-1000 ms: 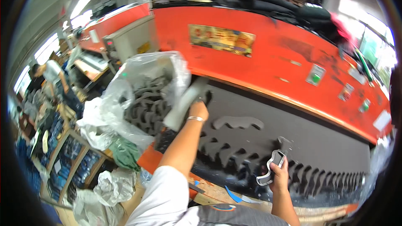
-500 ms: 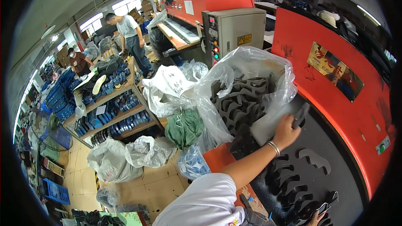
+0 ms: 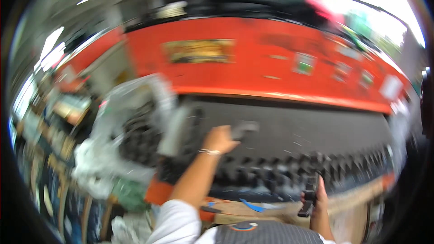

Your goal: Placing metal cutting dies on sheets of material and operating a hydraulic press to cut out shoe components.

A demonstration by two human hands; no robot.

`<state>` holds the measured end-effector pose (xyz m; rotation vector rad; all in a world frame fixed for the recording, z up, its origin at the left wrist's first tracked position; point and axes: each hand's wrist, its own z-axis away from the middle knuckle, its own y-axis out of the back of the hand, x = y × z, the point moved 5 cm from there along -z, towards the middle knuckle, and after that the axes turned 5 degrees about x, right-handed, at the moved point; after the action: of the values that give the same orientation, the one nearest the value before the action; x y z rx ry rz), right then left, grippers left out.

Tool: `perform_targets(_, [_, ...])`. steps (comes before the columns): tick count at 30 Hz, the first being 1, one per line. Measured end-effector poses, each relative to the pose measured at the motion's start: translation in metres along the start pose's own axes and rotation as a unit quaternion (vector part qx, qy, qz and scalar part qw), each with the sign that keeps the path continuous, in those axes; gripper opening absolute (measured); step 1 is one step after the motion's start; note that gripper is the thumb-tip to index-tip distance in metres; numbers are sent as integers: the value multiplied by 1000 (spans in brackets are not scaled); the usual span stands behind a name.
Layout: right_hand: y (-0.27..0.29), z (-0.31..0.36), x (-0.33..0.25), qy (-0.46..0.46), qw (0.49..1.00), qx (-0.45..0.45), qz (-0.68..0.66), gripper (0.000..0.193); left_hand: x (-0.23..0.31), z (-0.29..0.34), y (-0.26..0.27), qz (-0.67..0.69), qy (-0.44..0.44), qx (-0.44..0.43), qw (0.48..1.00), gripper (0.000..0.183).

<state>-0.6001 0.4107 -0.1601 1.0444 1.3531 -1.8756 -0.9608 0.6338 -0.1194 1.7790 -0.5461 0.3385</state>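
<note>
Over the dark bed of a red machine, my left hand [image 3: 220, 139] is closed at the end of a grey curved foam piece [image 3: 247, 127], smeared by motion. My right hand [image 3: 320, 199], lower right by the bed's front edge, grips a dark, narrow, notched piece [image 3: 309, 196] upright; blur hides its exact kind. A row of dark curved foam pieces [image 3: 275, 171] lies along the front of the bed. Left of my left hand, a clear plastic bag [image 3: 156, 91] stands open, full of similar dark pieces [image 3: 140, 131]. A pale board [image 3: 174, 129] stands between bag and bed.
The red machine body [image 3: 253, 70] forms a wall behind the bed [image 3: 325, 124]. A wooden ledge [image 3: 280, 214] runs along the front, with a blue strip [image 3: 252, 206] on it. White sacks [image 3: 92, 165] and a green sack [image 3: 131, 194] stand at the left.
My view has swung right, bringing more of the bed and the machine's front into sight. My left hand has moved from beside the bag out over the bed. My right hand shows more fully.
</note>
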Motion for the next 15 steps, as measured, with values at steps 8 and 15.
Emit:
perform_targets(8, [145,92,-81,50,992,90,-78,100,262,133,-42,511,17,-111,852,26])
perform_targets(15, [244,155,-96,157,963,217,32,70,476,288,-208,588,42,-595,546,48])
